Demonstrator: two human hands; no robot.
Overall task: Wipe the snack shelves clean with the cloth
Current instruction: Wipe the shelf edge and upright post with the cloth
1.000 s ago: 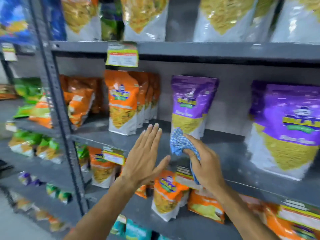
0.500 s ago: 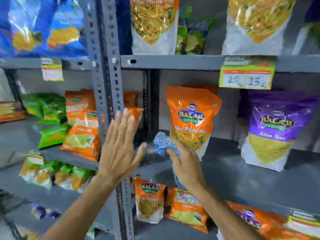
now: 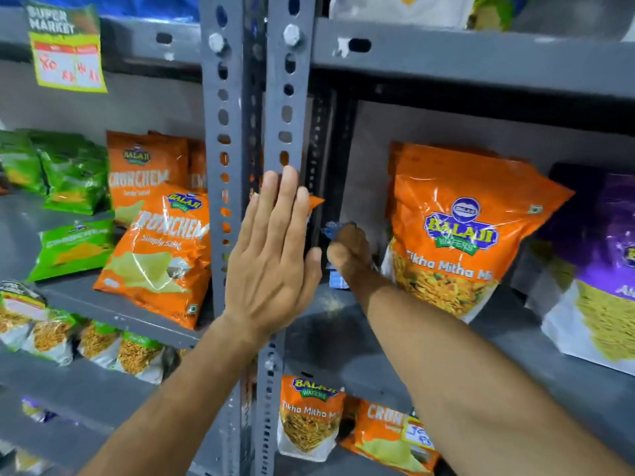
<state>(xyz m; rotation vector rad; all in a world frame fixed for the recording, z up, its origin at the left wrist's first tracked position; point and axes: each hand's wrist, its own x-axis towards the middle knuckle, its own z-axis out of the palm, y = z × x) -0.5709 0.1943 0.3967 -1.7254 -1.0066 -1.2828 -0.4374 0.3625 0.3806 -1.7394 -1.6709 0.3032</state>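
Observation:
My right hand (image 3: 348, 250) reaches deep into the back left corner of the grey middle shelf (image 3: 347, 334), closed on a blue checked cloth (image 3: 330, 229) that shows only above and below the fist. My left hand (image 3: 271, 262) is flat and open, fingers together, held up in front of the grey slotted upright post (image 3: 287, 108); whether it touches the post I cannot tell. A large orange Balaji Tikha Mitha Mix bag (image 3: 460, 235) stands just right of the cloth hand.
A purple snack bag (image 3: 604, 269) stands at the far right. Orange Crunchem bags (image 3: 161, 249) and green bags (image 3: 74, 242) fill the left bay. More orange packs (image 3: 309, 417) sit on the shelf below. A price tag (image 3: 67, 49) hangs top left.
The view has shifted left and closer. My right hand pushed the cloth left along the shelf into the back corner by the post. My left hand rose in front of the upright.

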